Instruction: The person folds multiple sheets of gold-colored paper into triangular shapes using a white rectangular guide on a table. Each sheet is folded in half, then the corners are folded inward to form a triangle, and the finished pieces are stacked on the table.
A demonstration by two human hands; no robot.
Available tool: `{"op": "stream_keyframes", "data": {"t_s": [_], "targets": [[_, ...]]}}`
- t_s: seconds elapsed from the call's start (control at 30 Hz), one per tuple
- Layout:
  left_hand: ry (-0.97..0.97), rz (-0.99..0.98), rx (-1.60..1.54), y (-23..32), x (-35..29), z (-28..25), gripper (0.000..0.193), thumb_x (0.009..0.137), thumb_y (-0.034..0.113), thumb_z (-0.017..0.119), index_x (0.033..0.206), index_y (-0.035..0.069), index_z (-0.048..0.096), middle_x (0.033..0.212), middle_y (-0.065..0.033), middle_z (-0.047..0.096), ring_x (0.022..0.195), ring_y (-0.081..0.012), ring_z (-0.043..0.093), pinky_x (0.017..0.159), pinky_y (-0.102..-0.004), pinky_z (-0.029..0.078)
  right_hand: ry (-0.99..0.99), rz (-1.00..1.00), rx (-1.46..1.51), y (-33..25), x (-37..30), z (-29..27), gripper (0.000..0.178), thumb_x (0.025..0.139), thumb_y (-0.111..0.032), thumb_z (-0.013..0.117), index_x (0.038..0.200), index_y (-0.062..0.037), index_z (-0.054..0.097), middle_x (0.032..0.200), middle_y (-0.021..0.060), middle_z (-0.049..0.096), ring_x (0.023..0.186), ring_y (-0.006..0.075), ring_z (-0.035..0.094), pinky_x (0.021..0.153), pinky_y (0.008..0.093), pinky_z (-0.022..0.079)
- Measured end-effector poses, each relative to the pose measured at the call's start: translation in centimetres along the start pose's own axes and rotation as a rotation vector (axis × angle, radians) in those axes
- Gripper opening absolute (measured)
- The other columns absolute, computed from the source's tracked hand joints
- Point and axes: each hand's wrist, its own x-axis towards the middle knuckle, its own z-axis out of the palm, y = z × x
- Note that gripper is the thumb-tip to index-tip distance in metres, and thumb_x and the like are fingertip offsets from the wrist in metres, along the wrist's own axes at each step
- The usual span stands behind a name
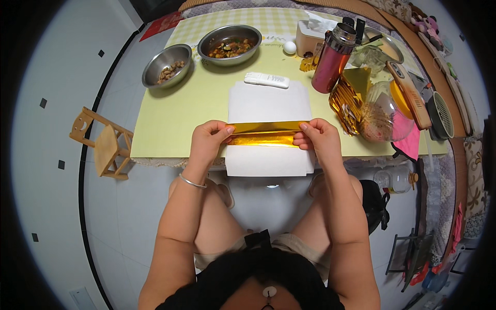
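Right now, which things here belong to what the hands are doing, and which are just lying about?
Part of the job, it seems:
gold foil sheet, pinched by the left hand and right hand
white sheet beneath it
probably the folded gold foil pile

Apparently just lying about:
pink thermos flask
smaller steel bowl
larger steel bowl
small wooden chair

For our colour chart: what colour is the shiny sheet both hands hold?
The sheet is gold (head view).

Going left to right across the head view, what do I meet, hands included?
Chair, small bowl, left hand, gold foil, right hand, clear jar, basket.
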Motion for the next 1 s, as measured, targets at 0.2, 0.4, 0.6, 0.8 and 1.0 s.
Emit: {"op": "stream_keyframes", "data": {"t_s": [0.2,0.4,0.6,0.8,1.0], "targets": [[0.001,0.212,0.298,-1.0,-0.2,-0.6,0.016,0.087,0.008,0.077,0.079,-0.001,0.066,0.084,-0.0048,0.064,0.076,-0.0133,0.06,0.069,-0.0285,0.051,-0.034,0.003,-0.142,-0.1,-0.7,-0.5,0.017,0.1,-0.013,0.065,0.088,-0.0004,0.063,0.069,0.0067,0.068,0.058,0.0113,0.066,0.052,0.0229,0.052],[0.015,0.319,0.48,-0.4,-0.8,-0.3,0.019,0.082,0.007,0.079,0.074,0.0,0.062,0.083,-0.0075,0.062,0.075,-0.0185,0.059,0.068,-0.0311,0.05,-0.028,-0.011,-0.375,-0.1,-2.0,-0.4,0.025,0.096,-0.017,0.068,0.078,-0.0011,0.064,0.059,0.003,0.063,0.049,0.0083,0.056,0.048,0.0253,0.043],[0.023,0.406,0.639,0.0,-0.8,0.1,0.024,0.08,0.007,0.078,0.071,-0.001,0.058,0.079,-0.0103,0.058,0.071,-0.0247,0.057,0.065,-0.0358,0.048,0.005,-0.051,-0.509,0.1,-2.1,-0.3,0.026,0.094,-0.019,0.07,0.077,-0.0008,0.065,0.058,0.0039,0.062,0.048,0.0106,0.056,0.05,0.0295,0.045],[0.007,0.42,0.695,0.2,-0.9,0.3,0.025,0.081,0.006,0.078,0.073,0.0,0.055,0.08,-0.0098,0.055,0.07,-0.0231,0.055,0.064,-0.0351,0.046,0.032,-0.148,-0.776,1.0,-1.8,-0.8,0.029,0.091,-0.029,0.073,0.077,-0.0041,0.066,0.061,0.0095,0.064,0.053,0.0248,0.061,0.056,0.038,0.049],[-0.056,0.626,0.952,1.6,-1.4,1.4,0.025,0.083,0.006,0.072,0.107,0.012,0.069,0.121,-0.0171,0.06,0.098,-0.032,0.062,0.083,-0.0415,0.053,0.102,-0.265,-1.15,-0.1,-2.6,0.3,0.027,0.09,-0.03,0.072,0.081,-0.0066,0.065,0.071,0.0112,0.069,0.065,0.0324,0.065,0.062,0.0444,0.052]]}}
